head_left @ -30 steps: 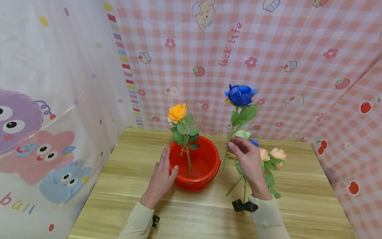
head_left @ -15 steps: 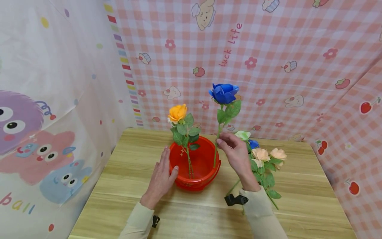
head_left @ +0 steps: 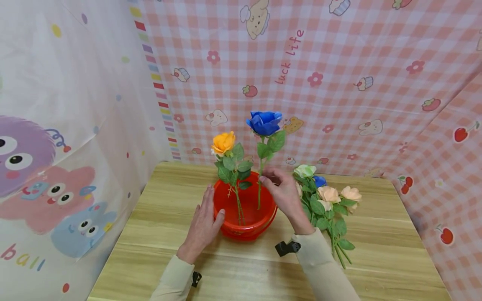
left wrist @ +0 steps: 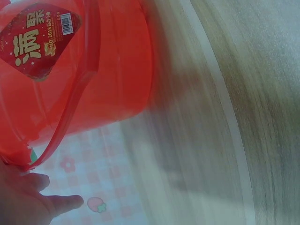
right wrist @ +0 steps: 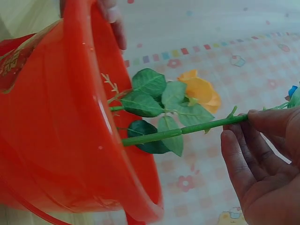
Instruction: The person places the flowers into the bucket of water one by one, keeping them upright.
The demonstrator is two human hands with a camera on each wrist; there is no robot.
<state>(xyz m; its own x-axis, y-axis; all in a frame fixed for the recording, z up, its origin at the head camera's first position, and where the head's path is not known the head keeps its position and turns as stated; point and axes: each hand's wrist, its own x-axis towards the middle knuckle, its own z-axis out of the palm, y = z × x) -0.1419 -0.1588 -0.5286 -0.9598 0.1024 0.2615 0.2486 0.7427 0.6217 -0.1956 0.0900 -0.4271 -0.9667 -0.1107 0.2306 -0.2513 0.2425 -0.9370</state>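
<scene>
A red bucket (head_left: 246,232) stands on the wooden table, with an orange rose (head_left: 224,143) leaning inside it. My right hand (head_left: 283,193) pinches the green stem of a blue rose (head_left: 265,123) between thumb and fingers. The stem's lower end reaches down past the rim into the bucket, as the right wrist view also shows. My left hand (head_left: 203,219) rests against the bucket's left side with its fingers straight. In the left wrist view the bucket's wall (left wrist: 117,70) carries a diamond-shaped label (left wrist: 40,40).
Right of the bucket lies a pile of artificial roses: peach roses (head_left: 329,195), a pale green rose (head_left: 305,171) and a partly hidden blue rose (head_left: 320,181). A pink checked cloth (head_left: 339,138) hangs behind the table (head_left: 241,271).
My right hand has carried the blue rose leftward from above the pile to over the bucket, and its stem has gone inside the rim. My left hand has stayed in place.
</scene>
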